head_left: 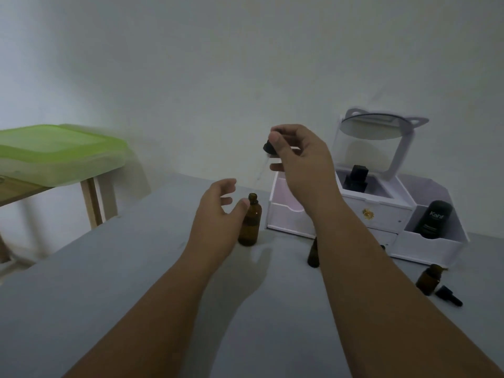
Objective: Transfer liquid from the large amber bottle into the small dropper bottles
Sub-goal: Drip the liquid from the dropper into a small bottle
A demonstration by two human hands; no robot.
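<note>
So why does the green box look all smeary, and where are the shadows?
Head view: the green box is motion-blurred at the dim left edge; the left hand throws a soft shadow on the grey table beside the amber bottle; no glare.

Glossy amber glass bottle (250, 225) stands on the matt grey worktop (114, 282); far right, smooth white plastic organiser (381, 214); far left, translucent green plastic lid (54, 151).

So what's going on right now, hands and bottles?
Right hand holds dropper aloft. Left hand open beside uncapped amber bottle, thumb at its shoulder. Two small bottles wait right, one partly hidden. Nothing in the way.
</note>
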